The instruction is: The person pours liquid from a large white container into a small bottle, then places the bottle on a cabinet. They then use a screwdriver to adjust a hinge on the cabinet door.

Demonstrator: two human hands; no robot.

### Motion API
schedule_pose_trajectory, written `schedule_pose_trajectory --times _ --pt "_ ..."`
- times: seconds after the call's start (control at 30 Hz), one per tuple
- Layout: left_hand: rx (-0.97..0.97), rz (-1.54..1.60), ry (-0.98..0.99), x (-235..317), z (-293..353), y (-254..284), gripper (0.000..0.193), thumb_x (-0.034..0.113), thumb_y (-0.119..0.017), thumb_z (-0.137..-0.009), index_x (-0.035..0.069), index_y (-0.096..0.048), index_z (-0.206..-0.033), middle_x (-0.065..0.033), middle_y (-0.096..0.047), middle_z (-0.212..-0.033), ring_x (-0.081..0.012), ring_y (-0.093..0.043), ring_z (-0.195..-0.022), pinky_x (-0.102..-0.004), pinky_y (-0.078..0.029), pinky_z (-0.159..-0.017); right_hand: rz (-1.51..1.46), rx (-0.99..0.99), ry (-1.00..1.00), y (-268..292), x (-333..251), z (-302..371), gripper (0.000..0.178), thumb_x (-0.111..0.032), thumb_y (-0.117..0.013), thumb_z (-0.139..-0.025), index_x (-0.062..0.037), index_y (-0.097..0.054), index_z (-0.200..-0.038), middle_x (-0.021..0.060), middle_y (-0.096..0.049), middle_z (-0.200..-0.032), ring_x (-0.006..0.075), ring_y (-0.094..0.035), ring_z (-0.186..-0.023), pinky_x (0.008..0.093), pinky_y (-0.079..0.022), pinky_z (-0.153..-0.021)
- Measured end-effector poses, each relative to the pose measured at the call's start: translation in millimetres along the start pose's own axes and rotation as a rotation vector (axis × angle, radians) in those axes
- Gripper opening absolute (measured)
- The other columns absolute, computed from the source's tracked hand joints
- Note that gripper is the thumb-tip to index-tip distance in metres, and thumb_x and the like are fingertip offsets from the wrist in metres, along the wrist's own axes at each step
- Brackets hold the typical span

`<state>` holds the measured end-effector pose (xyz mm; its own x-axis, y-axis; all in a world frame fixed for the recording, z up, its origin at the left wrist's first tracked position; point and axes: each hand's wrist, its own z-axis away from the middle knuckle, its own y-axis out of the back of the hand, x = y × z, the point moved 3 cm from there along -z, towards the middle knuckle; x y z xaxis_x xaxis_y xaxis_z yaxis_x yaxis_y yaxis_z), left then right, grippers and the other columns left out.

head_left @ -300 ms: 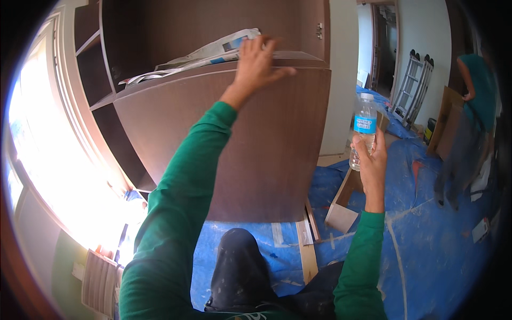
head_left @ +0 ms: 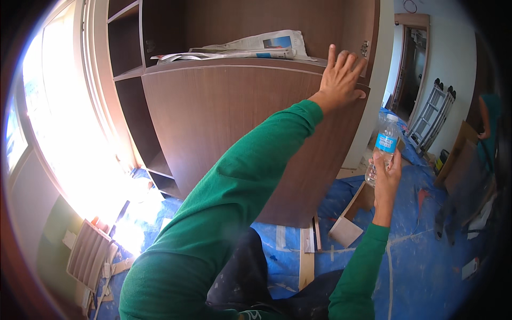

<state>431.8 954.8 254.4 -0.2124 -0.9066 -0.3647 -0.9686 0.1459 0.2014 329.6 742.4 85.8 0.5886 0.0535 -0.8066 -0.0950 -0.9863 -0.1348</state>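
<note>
My left hand [head_left: 341, 80] is at the top right corner of a brown wooden cabinet panel [head_left: 234, 122], fingers spread and the thumb out to the side. It looks to be resting on the panel's edge, though contact is hard to make out. Folded newspaper [head_left: 256, 45] lies on the ledge to the left of that hand. My right hand [head_left: 388, 181] grips a transparent plastic water bottle [head_left: 386, 143] with a blue label and a white cap, held upright with a slight tilt. The fingers wrap its lower half.
Blue sheeting [head_left: 410, 256] covers the floor. An open wooden box [head_left: 346, 229] and a wood strip [head_left: 306, 261] lie below the panel. A folded ladder [head_left: 431, 114] leans by the doorway. Another person [head_left: 488, 133] stands at the far right beside a board. Dark shelves [head_left: 125, 53] stand left.
My left hand has moved right along the panel's top edge, from beside the newspaper to the corner. The view has shifted; the bottle stays in my right hand.
</note>
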Motion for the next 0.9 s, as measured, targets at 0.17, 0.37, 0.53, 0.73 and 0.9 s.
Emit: schedule_pose_trajectory --times 0.17,0.37,0.53,0.73,0.9 --pt "0.025 0.048 0.155 -59.2 13.4 34.2 0.104 0.066 -0.091 -0.072 0.017 -0.052 -0.155 -0.0154 -0.052 -0.146 -0.0379 -0.042 -0.147 -0.0695 -0.015 -0.130 -0.020 -0.008 0.009 14.8 6.0 -3.8 0.059 -0.023 -0.076 -0.104 -0.0034 -0.051 -0.154 0.0058 -0.070 -0.116 0.0113 -0.068 -0.099 0.0273 -0.057 -0.081" --pt "0.016 0.116 0.241 -111.1 41.3 53.6 0.095 0.066 -0.089 -0.076 0.016 -0.059 -0.151 -0.0167 -0.053 -0.144 -0.0400 -0.042 -0.146 -0.0691 -0.015 -0.130 0.011 0.001 -0.002 24.0 0.6 -5.3 0.063 -0.025 -0.077 -0.103 -0.0036 -0.050 -0.155 0.0068 -0.069 -0.116 0.0114 -0.068 -0.098 0.0280 -0.057 -0.082" --pt "0.023 0.079 0.065 -42.8 17.1 9.0 0.092 0.065 -0.088 -0.076 0.015 -0.061 -0.148 -0.0156 -0.053 -0.144 -0.0399 -0.043 -0.146 -0.0691 -0.014 -0.131 -0.029 0.035 0.003 24.6 7.4 -7.0 0.058 -0.029 -0.077 -0.103 -0.0046 -0.053 -0.150 0.0064 -0.069 -0.115 0.0134 -0.069 -0.101 0.0302 -0.057 -0.084" --pt "0.013 0.139 0.030 16.3 -19.5 -20.4 0.096 0.056 -0.095 -0.066 0.015 -0.059 -0.146 -0.0175 -0.054 -0.142 -0.0404 -0.038 -0.151 -0.0711 -0.004 -0.133 0.043 0.051 0.009 21.1 0.1 -2.2 0.061 -0.032 -0.075 -0.104 -0.0046 -0.051 -0.154 0.0076 -0.069 -0.118 0.0158 -0.068 -0.106 0.0329 -0.054 -0.090" --pt "0.030 0.154 0.144 -42.1 20.3 17.6 0.103 0.051 -0.099 -0.063 0.017 -0.056 -0.151 -0.0179 -0.046 -0.151 -0.0445 -0.027 -0.158 -0.0718 -0.004 -0.133 0.065 0.027 -0.061 24.7 11.5 -5.6 0.066 -0.033 -0.074 -0.105 -0.0049 -0.048 -0.159 0.0105 -0.066 -0.130 0.0203 -0.067 -0.112 0.0360 -0.053 -0.098"
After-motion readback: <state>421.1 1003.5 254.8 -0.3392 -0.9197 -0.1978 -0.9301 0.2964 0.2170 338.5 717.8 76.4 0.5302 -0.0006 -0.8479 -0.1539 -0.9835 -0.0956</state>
